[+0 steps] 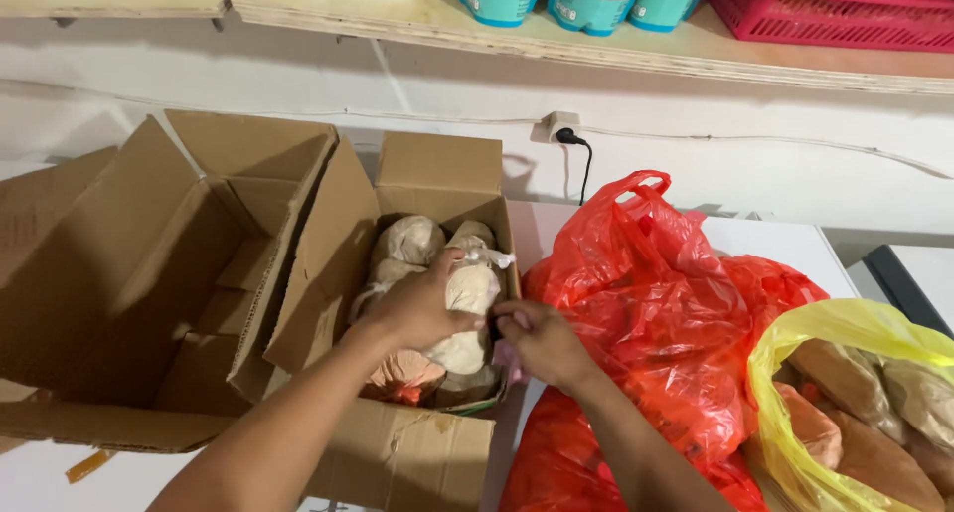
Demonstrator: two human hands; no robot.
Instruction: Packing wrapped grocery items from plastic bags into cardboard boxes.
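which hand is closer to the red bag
Right. The right hand sits at the red bag's left edge, seemingly touching it; the left hand is farther left, on tied pouches inside the box.

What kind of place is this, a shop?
Probably a small shop's storeroom: a shelf with cups and a red basket, cardboard boxes, and carrier bags full of goods.

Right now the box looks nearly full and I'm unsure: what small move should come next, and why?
Probably press the pouch under the left hand down into the box; it rides above the other pouches, and the right hand waits at the box edge.
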